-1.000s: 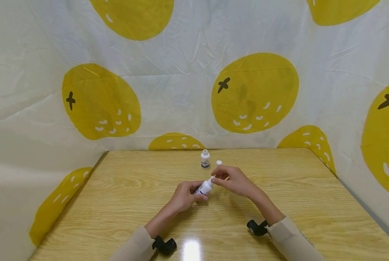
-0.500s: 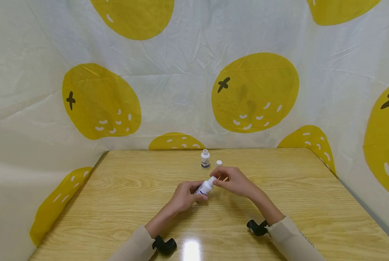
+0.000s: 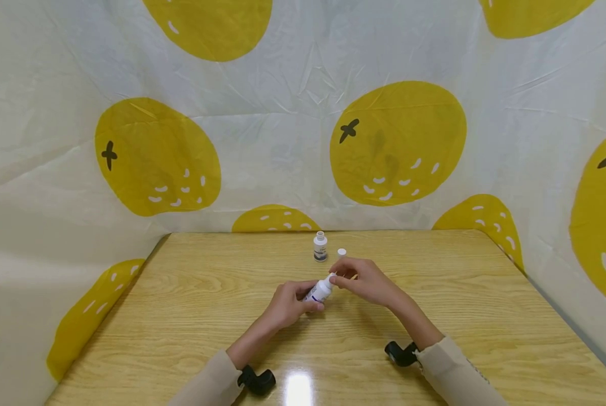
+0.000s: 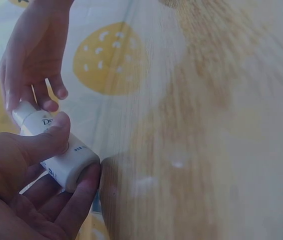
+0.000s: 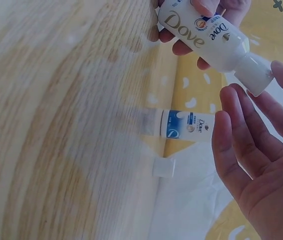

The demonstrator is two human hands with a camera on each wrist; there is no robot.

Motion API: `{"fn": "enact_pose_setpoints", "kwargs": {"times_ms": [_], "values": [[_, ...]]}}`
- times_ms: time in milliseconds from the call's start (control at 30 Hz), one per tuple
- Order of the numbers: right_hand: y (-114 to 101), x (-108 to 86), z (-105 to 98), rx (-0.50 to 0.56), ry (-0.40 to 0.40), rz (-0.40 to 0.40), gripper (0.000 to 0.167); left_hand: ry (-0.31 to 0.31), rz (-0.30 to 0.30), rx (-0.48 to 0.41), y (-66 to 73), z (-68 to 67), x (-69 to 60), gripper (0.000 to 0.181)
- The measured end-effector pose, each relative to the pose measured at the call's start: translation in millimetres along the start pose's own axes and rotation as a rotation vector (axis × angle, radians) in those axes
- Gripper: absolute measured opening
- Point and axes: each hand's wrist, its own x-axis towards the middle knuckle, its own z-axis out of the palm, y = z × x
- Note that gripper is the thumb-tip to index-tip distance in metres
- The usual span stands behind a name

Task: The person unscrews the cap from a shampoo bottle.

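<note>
My left hand point(image 3: 288, 306) grips a white Dove bottle point(image 3: 319, 291), tilted with its capped end up and to the right. In the left wrist view the left thumb lies across the bottle's point(image 4: 71, 162) side and fingers wrap under its base. My right hand point(image 3: 366, 281) is at the bottle's white cap point(image 5: 254, 74), thumb on one side and fingers curved on the other. A second Dove bottle point(image 3: 320, 248) stands upright behind the hands, its neck uncovered. Beside it on the table is a loose white cap point(image 3: 341, 252), partly hidden by the right hand in the head view.
The wooden table point(image 3: 206, 316) reaches back to a white cloth point(image 3: 272, 146) printed with yellow fruit, which also hangs at both sides. Black wrist devices point(image 3: 256, 382) sit at both sleeve cuffs.
The right fingers have shifted slightly around the cap of the held bottle, away from it and back. The left hand and the standing bottle stay in place.
</note>
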Motion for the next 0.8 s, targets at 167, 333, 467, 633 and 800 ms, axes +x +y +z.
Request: {"fn": "enact_pose_setpoints", "kwargs": {"times_ms": [167, 333, 467, 633, 800], "values": [[-0.9, 0.0, -0.7, 0.01, -0.014, -0.012, 0.017, 0.0, 0.002, -0.006, 0.4, -0.2, 0.1, 0.046], [-0.1, -0.1, -0.6, 0.014, -0.026, -0.025, 0.017, -0.002, 0.002, -0.013, -0.3, 0.0, -0.3, 0.046], [0.1, -0.2, -0.5, 0.013, -0.024, -0.026, 0.02, -0.005, 0.001, -0.017, -0.3, 0.0, -0.4, 0.045], [-0.4, -0.5, -0.1, 0.01, -0.008, 0.006, 0.023, -0.008, 0.001, -0.024, 0.9, -0.1, -0.7, 0.045], [0.5, -0.4, 0.1, -0.002, 0.006, 0.015, 0.021, -0.003, 0.0, -0.017, 1.2, -0.1, -0.9, 0.046]]}}
